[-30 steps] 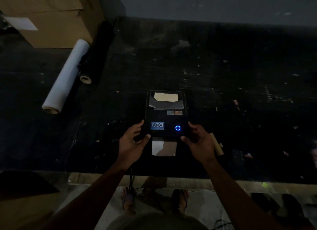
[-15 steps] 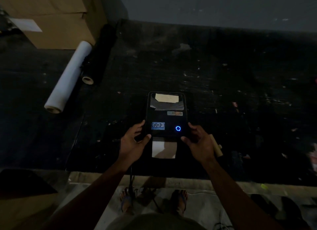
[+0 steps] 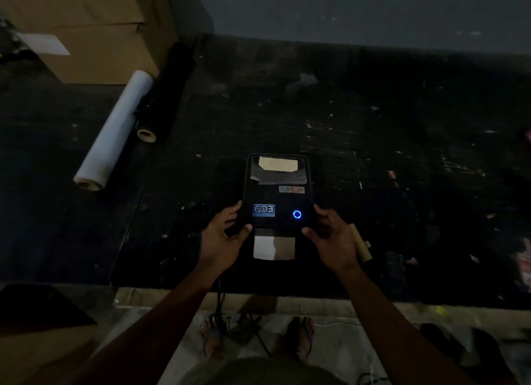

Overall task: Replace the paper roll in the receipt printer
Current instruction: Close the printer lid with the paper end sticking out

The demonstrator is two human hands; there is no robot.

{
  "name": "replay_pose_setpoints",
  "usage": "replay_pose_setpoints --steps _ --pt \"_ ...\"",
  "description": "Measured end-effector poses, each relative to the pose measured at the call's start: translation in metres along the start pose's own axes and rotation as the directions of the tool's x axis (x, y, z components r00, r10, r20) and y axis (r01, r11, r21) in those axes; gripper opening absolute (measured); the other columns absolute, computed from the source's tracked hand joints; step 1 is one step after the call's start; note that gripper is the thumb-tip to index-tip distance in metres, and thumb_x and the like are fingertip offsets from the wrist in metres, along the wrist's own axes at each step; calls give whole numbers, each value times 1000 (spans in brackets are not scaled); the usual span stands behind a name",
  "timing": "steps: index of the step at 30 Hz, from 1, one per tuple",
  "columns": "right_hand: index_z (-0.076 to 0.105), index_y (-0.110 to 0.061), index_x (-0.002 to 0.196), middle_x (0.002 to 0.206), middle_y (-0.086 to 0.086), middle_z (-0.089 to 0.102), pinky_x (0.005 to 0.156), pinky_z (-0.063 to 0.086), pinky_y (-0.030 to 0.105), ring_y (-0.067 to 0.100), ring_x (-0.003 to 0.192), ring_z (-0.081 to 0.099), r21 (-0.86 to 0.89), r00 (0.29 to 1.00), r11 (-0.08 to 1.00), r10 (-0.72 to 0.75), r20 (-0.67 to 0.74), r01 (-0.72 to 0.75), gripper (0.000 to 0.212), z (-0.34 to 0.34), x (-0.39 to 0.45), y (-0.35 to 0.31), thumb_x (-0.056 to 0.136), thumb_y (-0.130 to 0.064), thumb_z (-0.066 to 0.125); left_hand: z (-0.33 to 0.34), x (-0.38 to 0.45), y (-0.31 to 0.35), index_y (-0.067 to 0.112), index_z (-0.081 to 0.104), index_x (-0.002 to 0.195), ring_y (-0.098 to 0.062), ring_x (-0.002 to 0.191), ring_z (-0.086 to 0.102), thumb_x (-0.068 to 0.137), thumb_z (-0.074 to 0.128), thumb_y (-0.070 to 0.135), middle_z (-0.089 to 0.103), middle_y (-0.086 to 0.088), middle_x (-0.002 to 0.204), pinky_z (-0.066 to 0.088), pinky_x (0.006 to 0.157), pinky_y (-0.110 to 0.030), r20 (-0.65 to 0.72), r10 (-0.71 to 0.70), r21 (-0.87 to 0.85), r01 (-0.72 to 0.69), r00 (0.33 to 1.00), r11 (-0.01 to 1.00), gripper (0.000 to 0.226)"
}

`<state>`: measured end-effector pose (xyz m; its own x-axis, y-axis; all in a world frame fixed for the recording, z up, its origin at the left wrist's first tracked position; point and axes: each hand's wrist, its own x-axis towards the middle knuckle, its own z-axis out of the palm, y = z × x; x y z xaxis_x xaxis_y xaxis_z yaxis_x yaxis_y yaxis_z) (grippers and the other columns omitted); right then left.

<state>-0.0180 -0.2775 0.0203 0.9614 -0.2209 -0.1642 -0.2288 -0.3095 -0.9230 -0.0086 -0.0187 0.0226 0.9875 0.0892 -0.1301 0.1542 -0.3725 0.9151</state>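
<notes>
A black receipt printer (image 3: 277, 196) lies on the dark table, lid shut, with a blue ring light lit near its front right. A strip of paper (image 3: 274, 247) sticks out of its front slot. My left hand (image 3: 222, 236) grips the printer's front left corner, thumb on top. At the front right corner, my right hand (image 3: 332, 238) holds it the same way. A bare brown cardboard core (image 3: 360, 242) lies on the table just right of my right hand, partly hidden by it.
A long white roll (image 3: 115, 132) and a black roll (image 3: 162, 97) lie at the back left beside a cardboard box (image 3: 94, 31). A cable (image 3: 219, 295) drops over the table's front edge (image 3: 287, 301). My feet in sandals stand below.
Both hands stay on the printer's front corners. The view has shifted slightly; nothing else has moved.
</notes>
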Motion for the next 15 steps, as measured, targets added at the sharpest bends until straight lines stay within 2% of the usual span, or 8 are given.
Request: replay_pose_setpoints --steps 3,7,10,15 --pt "61 -22 131 122 6 71 103 53 47 16 114 68 1 1000 1000 -3 1 3 62 0 0 0 76 -7 85 0 0 0 30 56 143 -10 116 63 87 79 19 67 1 129 52 100 -26 2 6 7 -6 1000 1000 61" --pt "61 -23 130 120 2 72 103 54 45 12 112 68 -4 1000 1000 -12 -5 12 61 0 0 -1 76 -7 85 0 0 0 30 57 142 1 110 62 86 79 17 67 4 125 47 90 -6 0 12 9 -12 1000 1000 61" --pt "61 -26 130 118 -4 71 103 54 44 8 112 67 -35 1000 999 -12 0 12 62 -1 0 -2 75 -10 86 0 -1 1 28 57 142 4 109 61 87 79 16 68 4 124 46 87 -2 0 13 7 -13 1000 1000 61" --pt "61 -27 130 116 -9 69 103 53 42 4 110 66 -46 1000 999 -20 5 20 62 -2 -1 -3 75 -12 86 -1 0 2 29 56 143 -5 113 63 87 78 17 67 5 125 44 86 1 7 10 12 -10 1000 1000 61"
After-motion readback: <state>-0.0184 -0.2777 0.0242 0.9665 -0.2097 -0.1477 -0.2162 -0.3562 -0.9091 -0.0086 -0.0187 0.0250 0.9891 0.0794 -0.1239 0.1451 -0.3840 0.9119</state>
